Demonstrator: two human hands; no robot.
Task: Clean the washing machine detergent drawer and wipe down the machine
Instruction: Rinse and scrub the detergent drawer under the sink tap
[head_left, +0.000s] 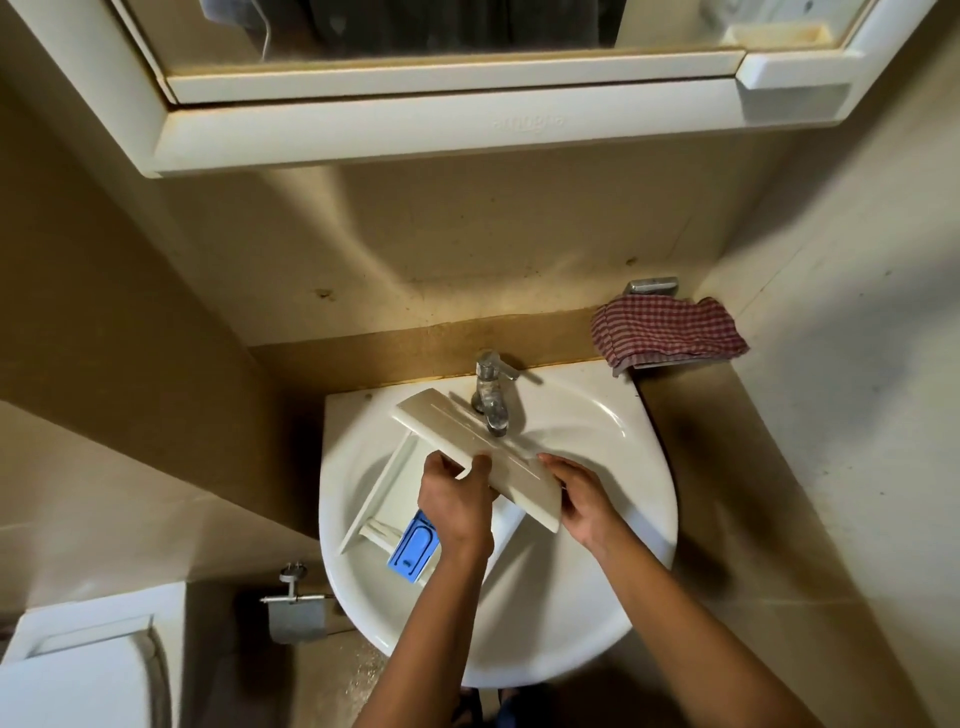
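Detergent drawer (467, 441) out of machine, held tilted over sink (649, 467), front panel just under tap (491, 395); blue insert (413, 545) in place. Left hand (457, 499) fingers curled round panel edge; right hand (582, 499) clamps panel's other end. Likely early rinse stage; machine wipe not yet done, checked cloth (670, 327) on ledge. Spout close above panel; open basin room below.

Light was dim and warm, falling from above. The white ceramic basin (602, 415) caught the brightest sheen, and a dark shadow lay on the beige tiled ledge (696, 467) beside it. The cream plastic detergent drawer (457, 434) looked sharp; wide-angle distortion bowed the white mirror cabinet (363, 130)
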